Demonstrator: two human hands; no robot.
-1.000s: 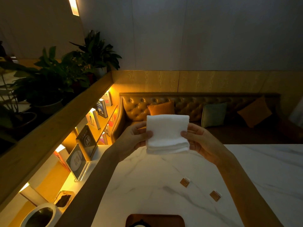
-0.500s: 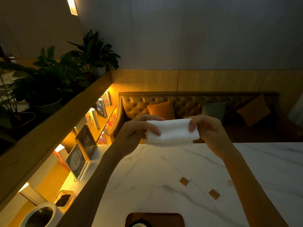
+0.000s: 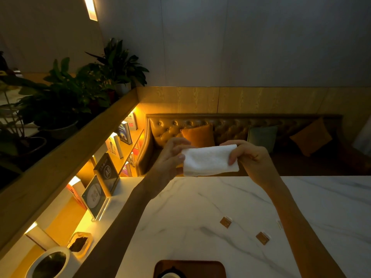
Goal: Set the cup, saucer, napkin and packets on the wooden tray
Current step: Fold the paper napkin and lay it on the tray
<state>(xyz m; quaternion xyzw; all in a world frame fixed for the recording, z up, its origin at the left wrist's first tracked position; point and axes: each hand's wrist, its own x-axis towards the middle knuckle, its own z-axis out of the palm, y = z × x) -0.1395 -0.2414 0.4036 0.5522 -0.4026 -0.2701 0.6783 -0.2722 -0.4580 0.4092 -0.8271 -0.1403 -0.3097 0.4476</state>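
I hold a folded white napkin (image 3: 209,160) in the air above the far edge of the marble table (image 3: 200,213). My left hand (image 3: 170,159) pinches its left end and my right hand (image 3: 249,157) pinches its right end. Two small brown packets (image 3: 225,222) (image 3: 262,237) lie on the table between my forearms. A pale packet (image 3: 279,224) shows beside my right forearm. The wooden tray (image 3: 188,266) sits at the bottom edge, with a dark saucer and a pale cup rim (image 3: 170,275) only partly in frame.
Acrylic sign stands (image 3: 94,199) line the table's left side, next to a small dish (image 3: 79,243) and a white pot (image 3: 48,263). A lit bookshelf and potted plants (image 3: 66,93) are at left. A tufted sofa with cushions (image 3: 220,131) stands beyond the table.
The napkin went from upright and nearly square to a flatter, wider shape, folded down between both hands. Both hands turned over it and rose slightly.
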